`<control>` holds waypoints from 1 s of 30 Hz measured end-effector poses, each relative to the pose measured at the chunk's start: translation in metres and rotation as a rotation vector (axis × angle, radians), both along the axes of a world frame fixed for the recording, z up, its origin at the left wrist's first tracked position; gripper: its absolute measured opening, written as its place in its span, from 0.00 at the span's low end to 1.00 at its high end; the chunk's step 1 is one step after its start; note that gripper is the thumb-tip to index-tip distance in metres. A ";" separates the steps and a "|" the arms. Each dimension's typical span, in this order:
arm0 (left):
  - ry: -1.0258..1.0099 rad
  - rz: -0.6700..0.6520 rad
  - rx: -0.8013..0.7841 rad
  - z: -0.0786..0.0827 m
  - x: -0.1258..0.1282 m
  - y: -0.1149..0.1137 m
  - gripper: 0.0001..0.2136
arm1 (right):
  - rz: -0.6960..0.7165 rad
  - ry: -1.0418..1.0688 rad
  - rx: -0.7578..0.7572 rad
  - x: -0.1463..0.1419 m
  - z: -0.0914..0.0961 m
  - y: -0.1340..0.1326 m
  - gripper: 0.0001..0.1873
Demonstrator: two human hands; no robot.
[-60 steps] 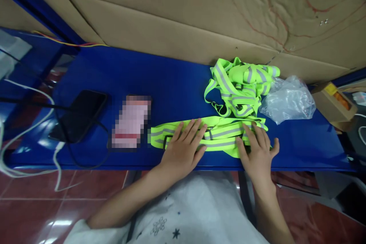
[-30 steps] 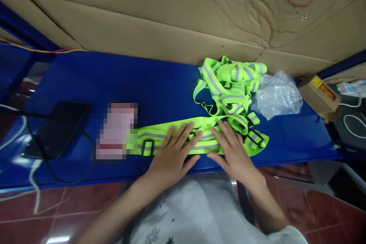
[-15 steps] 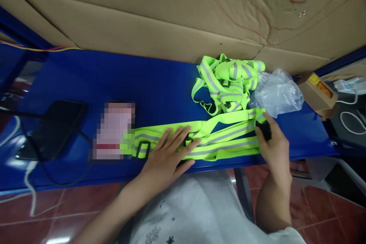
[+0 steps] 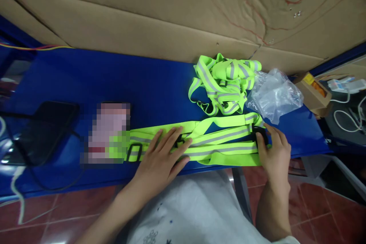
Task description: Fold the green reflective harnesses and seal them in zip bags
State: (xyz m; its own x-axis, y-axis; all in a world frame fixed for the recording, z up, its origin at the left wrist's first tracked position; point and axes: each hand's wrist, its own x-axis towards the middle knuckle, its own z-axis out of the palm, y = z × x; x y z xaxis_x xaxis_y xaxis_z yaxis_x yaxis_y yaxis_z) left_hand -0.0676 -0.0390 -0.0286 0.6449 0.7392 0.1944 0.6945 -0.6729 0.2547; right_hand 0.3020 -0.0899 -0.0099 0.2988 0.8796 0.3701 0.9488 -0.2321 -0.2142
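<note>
A neon yellow-green reflective strap harness (image 4: 225, 148) with grey stripes lies stretched in folded lengths along the table's front edge. My left hand (image 4: 161, 156) rests flat on its left half, fingers spread. Near that hand a black slider buckle (image 4: 134, 152) sits on the strap. At the right end, my right hand (image 4: 274, 150) has its thumb and fingers closed around the strap end and a black buckle (image 4: 259, 131), which they partly cover. Behind the strips lies a tangled pile of matching reflective straps (image 4: 225, 84).
A crumpled clear plastic bag (image 4: 276, 95) and an open cardboard box (image 4: 313, 93) stand at the right. A phone with a blurred screen (image 4: 107, 129) touches the harness's left end. Farther left are a dark device (image 4: 48, 129) and cables. Cardboard (image 4: 128, 15) lines the blue table's back.
My right hand has shifted slightly down at the strap end, and the lower strap now spreads wider beside it. My left hand stays flat on the harness. The view has moved slightly.
</note>
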 end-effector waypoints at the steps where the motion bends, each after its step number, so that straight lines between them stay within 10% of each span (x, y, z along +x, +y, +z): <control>1: -0.015 0.007 -0.004 0.001 0.001 -0.001 0.20 | 0.013 -0.013 -0.012 -0.006 0.002 0.000 0.26; 11: -0.096 0.081 -0.046 0.001 0.006 -0.005 0.10 | 0.047 0.080 -0.067 -0.029 -0.005 0.007 0.33; 21: 0.028 0.069 -0.013 -0.004 0.006 -0.002 0.26 | -0.051 0.643 -0.126 -0.014 0.013 -0.011 0.28; 30: -0.031 0.252 0.004 -0.004 0.006 -0.005 0.24 | -0.066 0.379 -0.218 -0.015 -0.002 -0.007 0.48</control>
